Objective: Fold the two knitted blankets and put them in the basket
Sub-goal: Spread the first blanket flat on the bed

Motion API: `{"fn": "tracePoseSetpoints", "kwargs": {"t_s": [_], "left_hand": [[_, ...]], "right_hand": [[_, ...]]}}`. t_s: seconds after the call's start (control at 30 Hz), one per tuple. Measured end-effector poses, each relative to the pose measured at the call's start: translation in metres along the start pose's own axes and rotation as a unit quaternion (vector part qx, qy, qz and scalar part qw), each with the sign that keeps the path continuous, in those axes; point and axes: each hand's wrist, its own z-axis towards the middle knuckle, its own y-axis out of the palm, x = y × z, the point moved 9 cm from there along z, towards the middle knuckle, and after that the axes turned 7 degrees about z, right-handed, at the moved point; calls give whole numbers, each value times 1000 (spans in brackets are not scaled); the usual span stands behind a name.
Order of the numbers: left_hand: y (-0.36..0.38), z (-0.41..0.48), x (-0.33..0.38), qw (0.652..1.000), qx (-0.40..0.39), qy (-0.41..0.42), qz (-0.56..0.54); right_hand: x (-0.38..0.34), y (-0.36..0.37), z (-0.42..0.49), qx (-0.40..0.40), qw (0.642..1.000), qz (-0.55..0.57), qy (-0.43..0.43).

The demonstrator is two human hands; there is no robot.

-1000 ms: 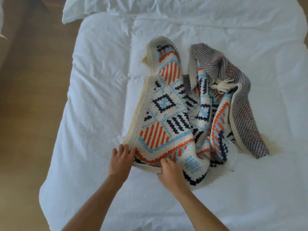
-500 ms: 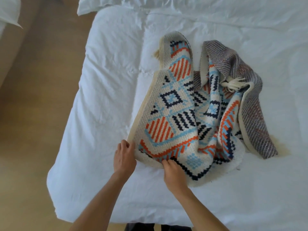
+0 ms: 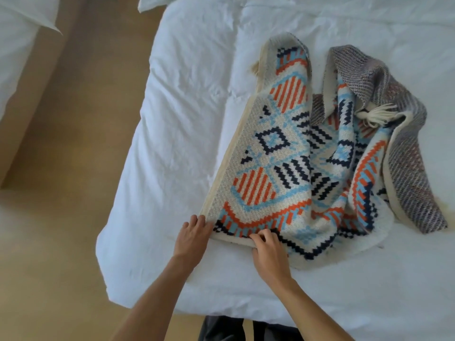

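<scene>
Two bare forearms are stretched forward from the lower edge, over a strip of dark clothing (image 3: 221,328) and onto the white duvet (image 3: 177,124) of a bed. The hands are held close together without touching. The left hand (image 3: 194,238) is laid with fairly straight fingers against the near left corner of the patterned blanket (image 3: 283,168); whether that corner is pinched cannot be told. The right hand (image 3: 269,252) is curled over the near hem just beside it, and the hem is gripped by its fingers. The blanket, worked in orange, pale blue and navy on cream, is spread rumpled on the duvet. Beyond and to the right, a grey-purple knit (image 3: 403,148) is draped in folds against it, and a cream tassel (image 3: 376,113) is laid between them. Farthest off, a pillow edge (image 3: 157,3) is seen at the head of the bed, with wooden floor (image 3: 73,156) to the left.
</scene>
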Motion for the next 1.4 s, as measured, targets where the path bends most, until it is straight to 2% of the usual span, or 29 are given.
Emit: {"fn": "tracePoseSetpoints", "kwargs": {"t_s": [0.07,0.17,0.33,0.47,0.63,0.77,0.87,1.0,1.1,1.27,1.4], "left_hand": [[3,-2,-5,1000,-13,4,11],[4,-19,-28,999,-27,-33,8],[28,-75,-81,991,-89,-100,22],[43,-88,-88,983,-105,-152,-1],[47,-79,-56,990,-90,-95,-43],[47,-91,-76,989,-97,-113,5],[56,-92,-82,976,-164,-129,57],[49,-72,-51,967,-218,-122,39],[39,-51,-11,971,-221,-88,16],[25,-16,82,966,-231,-21,-117],[2,13,154,965,-197,20,-171]], "right_hand": [[0,1,2,1,1000,9,18],[-18,9,6,-12,999,25,44],[-85,56,-13,-89,995,22,-37],[-82,61,-20,-88,994,-12,-60],[-48,52,-30,-79,993,-74,-46],[-51,65,-39,-104,993,-21,-44],[-63,70,-47,-122,990,26,-74],[-55,49,-53,-128,986,65,-79],[-26,11,-50,-73,994,51,-58],[30,-60,-44,1,999,-18,-51],[79,-119,-33,58,997,-41,-25]]}}
